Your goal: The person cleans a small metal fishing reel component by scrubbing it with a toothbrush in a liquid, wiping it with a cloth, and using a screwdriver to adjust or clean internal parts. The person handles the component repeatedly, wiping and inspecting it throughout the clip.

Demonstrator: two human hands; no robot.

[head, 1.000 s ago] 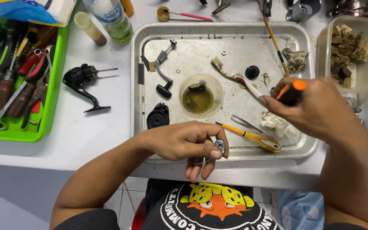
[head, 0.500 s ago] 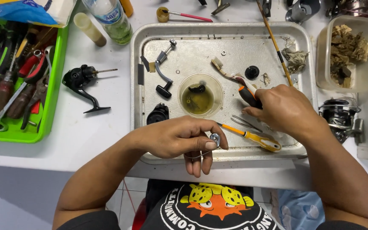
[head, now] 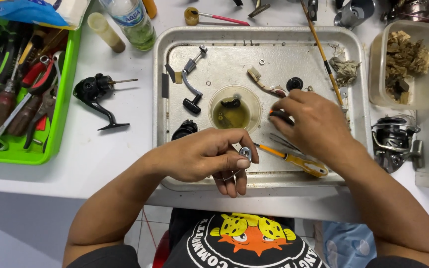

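Head view: a small metal part (head: 245,152) is pinched between thumb and forefinger of the left hand (head: 204,156); at two o'clock, a black-and-orange tool (head: 280,116) is gripped by the right hand (head: 314,126) over the metal tray (head: 175,42).

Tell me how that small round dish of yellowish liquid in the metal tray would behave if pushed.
The small round dish of yellowish liquid looks thin and light, so it probably slides on the smooth metal tray. Being open-topped, it would likely slosh or spill.

Left hand (head: 209,159) curled, fingertips pinched; right hand (head: 314,124) palm-down, fingers bent.
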